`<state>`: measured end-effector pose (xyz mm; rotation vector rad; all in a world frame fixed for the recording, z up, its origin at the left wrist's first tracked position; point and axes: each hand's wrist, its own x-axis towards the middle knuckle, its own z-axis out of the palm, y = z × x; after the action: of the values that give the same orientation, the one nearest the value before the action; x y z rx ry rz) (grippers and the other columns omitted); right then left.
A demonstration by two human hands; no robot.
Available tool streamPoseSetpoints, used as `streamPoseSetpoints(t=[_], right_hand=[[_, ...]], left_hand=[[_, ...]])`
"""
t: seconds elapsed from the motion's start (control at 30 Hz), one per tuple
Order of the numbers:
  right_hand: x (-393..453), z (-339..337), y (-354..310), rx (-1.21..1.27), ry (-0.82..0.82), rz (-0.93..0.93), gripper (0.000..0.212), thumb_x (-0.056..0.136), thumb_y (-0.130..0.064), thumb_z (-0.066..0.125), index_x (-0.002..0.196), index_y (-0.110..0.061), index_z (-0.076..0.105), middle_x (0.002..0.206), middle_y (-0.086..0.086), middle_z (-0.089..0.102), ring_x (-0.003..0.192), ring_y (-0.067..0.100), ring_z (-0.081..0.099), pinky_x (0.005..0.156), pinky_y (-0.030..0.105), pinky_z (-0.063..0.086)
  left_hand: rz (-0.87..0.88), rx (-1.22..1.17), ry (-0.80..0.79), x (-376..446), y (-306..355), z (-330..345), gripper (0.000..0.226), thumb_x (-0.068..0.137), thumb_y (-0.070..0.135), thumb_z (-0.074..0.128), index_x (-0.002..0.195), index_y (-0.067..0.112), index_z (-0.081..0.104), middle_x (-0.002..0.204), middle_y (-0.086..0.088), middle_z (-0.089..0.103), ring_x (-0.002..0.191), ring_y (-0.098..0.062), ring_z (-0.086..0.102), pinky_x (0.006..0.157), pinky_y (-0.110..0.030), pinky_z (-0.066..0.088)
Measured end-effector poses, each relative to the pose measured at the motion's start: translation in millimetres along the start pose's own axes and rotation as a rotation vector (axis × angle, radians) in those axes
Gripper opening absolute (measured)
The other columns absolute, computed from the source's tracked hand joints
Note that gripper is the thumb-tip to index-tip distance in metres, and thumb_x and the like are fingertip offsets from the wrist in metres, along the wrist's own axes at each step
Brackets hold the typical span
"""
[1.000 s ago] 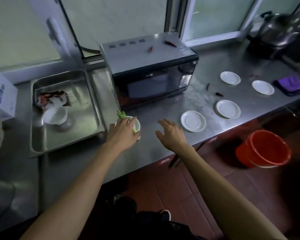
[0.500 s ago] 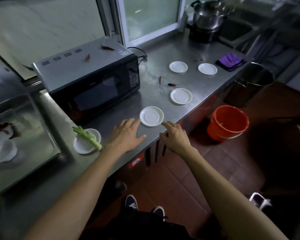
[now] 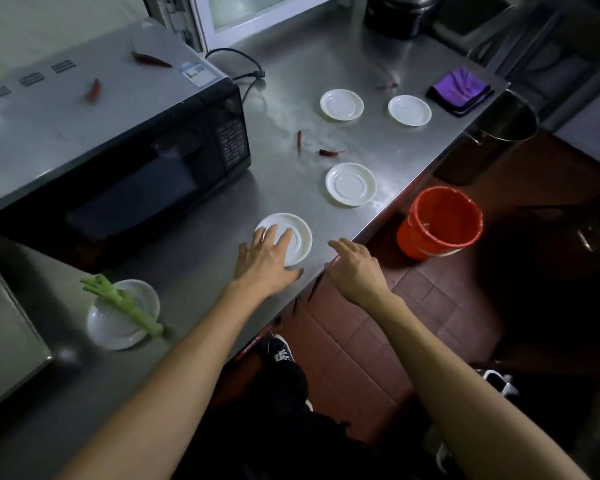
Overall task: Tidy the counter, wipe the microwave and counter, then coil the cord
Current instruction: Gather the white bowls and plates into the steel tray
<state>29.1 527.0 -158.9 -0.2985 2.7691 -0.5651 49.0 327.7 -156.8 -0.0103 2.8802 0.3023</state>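
Note:
My left hand (image 3: 265,261) lies flat with spread fingers on the near white saucer (image 3: 300,237) on the steel counter (image 3: 194,258). My right hand (image 3: 355,268) hovers open at the counter's front edge, holding nothing. Three more white saucers (image 3: 350,183) (image 3: 341,105) (image 3: 409,110) sit further right. A small white dish (image 3: 118,323) with a green vegetable stalk (image 3: 125,303) across it stands at my left. The black microwave (image 3: 118,150) has red chillies (image 3: 151,59) on top; its cord (image 3: 238,60) trails behind. A purple cloth (image 3: 460,90) lies at the far right.
Two loose red chillies (image 3: 329,152) lie on the counter between the saucers. A red bucket (image 3: 440,221) and a large steel pot (image 3: 503,123) stand on the tiled floor beside the counter. A steel tray edge (image 3: 11,337) is at the far left.
My left hand left the dish with the stalk and moved right onto the near saucer. My right hand moved right along the counter edge. The view swung right.

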Motion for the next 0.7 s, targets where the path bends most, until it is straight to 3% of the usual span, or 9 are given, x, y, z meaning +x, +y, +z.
streamPoseSetpoints(t=[0.3,0.5,0.7], right_hand=[[73.3,-0.1,1.6,-0.027,-0.033,0.025,0.053,0.098,-0.031,0.056,0.148,-0.021,0.042,0.154,0.003,0.041,0.141,0.028,0.035,0.107,0.049,0.037],[105.5,5.4,12.0,-0.014,-0.059,0.030,0.054,0.097,-0.031,0.056,0.148,-0.021,0.043,0.156,0.004,0.039,0.144,0.028,0.033,0.109,0.049,0.035],[139.5,3.8,27.1,0.022,-0.070,-0.031,0.052,0.095,-0.026,0.059,0.146,-0.020,0.047,0.155,0.006,0.041,0.142,0.029,0.035,0.108,0.049,0.036]], left_hand=[[0.017,0.013,-0.114,79.0,-17.2,32.2,0.098,0.078,0.065,0.066,0.154,0.028,0.016,0.163,-0.010,0.006,0.150,-0.034,0.002,0.111,-0.062,0.025],[0.000,0.034,-0.230,100.3,-17.8,51.4,0.109,0.074,0.067,0.070,0.155,0.035,0.004,0.165,-0.009,-0.010,0.151,-0.037,-0.011,0.112,-0.069,0.018],[-0.061,0.029,-0.226,116.6,-13.5,53.9,0.117,0.069,0.070,0.071,0.156,0.036,0.001,0.164,-0.007,-0.020,0.150,-0.038,-0.016,0.113,-0.068,0.017]])
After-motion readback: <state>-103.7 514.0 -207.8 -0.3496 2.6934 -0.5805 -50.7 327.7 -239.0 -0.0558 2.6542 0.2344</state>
